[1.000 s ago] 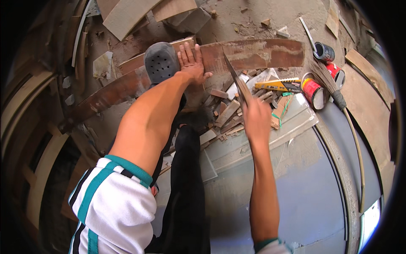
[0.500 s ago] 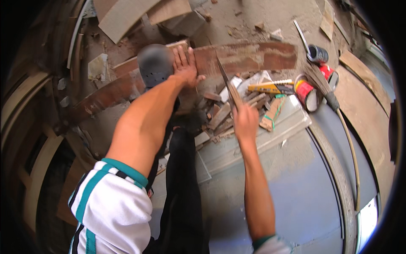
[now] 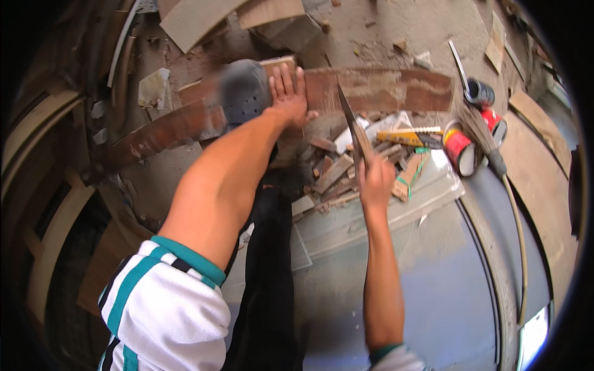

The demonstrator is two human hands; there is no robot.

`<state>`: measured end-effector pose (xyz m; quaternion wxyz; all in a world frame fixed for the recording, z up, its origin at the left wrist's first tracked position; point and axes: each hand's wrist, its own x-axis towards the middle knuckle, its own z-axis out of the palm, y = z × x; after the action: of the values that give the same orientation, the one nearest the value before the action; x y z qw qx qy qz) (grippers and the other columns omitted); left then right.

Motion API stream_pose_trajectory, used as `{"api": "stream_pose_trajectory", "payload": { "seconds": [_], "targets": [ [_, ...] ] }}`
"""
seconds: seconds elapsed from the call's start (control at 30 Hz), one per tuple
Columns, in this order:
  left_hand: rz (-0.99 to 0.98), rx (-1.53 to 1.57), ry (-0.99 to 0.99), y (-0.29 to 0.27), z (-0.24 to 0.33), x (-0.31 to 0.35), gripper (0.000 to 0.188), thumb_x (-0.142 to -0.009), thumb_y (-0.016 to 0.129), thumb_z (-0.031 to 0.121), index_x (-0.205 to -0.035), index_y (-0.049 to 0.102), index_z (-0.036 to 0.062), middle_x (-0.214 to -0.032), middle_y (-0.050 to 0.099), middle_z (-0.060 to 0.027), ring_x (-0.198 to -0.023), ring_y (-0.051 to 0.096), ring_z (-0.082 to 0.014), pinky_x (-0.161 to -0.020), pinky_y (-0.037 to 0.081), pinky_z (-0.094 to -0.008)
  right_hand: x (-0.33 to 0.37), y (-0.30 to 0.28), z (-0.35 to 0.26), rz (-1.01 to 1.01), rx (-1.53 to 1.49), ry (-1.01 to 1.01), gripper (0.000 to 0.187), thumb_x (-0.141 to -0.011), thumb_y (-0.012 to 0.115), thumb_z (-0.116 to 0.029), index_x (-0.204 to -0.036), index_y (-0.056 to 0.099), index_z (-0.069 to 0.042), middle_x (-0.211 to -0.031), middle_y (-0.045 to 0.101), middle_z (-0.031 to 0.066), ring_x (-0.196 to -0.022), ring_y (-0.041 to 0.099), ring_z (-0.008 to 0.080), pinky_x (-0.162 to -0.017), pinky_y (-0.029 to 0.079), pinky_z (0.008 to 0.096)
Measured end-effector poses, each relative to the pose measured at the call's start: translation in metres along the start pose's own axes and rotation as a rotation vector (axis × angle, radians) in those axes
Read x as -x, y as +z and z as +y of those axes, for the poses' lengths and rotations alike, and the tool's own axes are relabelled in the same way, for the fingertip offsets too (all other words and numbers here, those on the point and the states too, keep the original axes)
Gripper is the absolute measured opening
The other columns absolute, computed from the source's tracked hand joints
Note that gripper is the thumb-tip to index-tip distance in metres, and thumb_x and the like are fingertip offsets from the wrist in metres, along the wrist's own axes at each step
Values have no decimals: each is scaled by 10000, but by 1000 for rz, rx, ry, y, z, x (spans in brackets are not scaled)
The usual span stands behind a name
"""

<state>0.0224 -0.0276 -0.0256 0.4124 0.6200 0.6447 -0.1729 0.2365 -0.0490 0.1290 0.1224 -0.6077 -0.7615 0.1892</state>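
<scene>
A long reddish-brown wooden plank [image 3: 396, 86], worn and patchy, lies across the upper middle. My left hand [image 3: 289, 96] presses flat on it with the fingers stretched out. Right beside that hand, my foot in a dark clog [image 3: 244, 93] rests on the plank. In my right hand [image 3: 376, 179] is a handsaw [image 3: 350, 116], gripped at its handle. The saw's narrow dark blade points up and away, its tip at the plank to the right of my left hand. Whether the teeth touch the wood I cannot tell.
Wood offcuts [image 3: 334, 173] are heaped below the plank, beside a yellow-and-black box [image 3: 408, 136]. Farther right are a red-and-yellow can [image 3: 458, 151], a dark can [image 3: 479, 93] and a long-handled brush [image 3: 482, 136]. Glass panes [image 3: 396, 229] lie near my right forearm. Curved boards [image 3: 198, 21] lie at the back.
The whole scene has shifted slightly right and down in the picture. My left hand, foot and the saw keep about the same places along the plank.
</scene>
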Motion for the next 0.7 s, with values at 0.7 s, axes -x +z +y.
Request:
{"api": "stream_pose_trajectory", "payload": {
  "seconds": [0.7],
  "targets": [
    [-9, -33, -27, -15, -4, -8, 1301, -829, 643, 655, -1507, -200, -69, -1496, -267, -440, -1386, -281, -602, -1133, -112, -653, -31, 8, -24, -343, -657, 794, 302, -952, 511, -211, -762, 576, 14, -617, 554, 192, -595, 560, 333, -605, 416, 454]
  ]
}}
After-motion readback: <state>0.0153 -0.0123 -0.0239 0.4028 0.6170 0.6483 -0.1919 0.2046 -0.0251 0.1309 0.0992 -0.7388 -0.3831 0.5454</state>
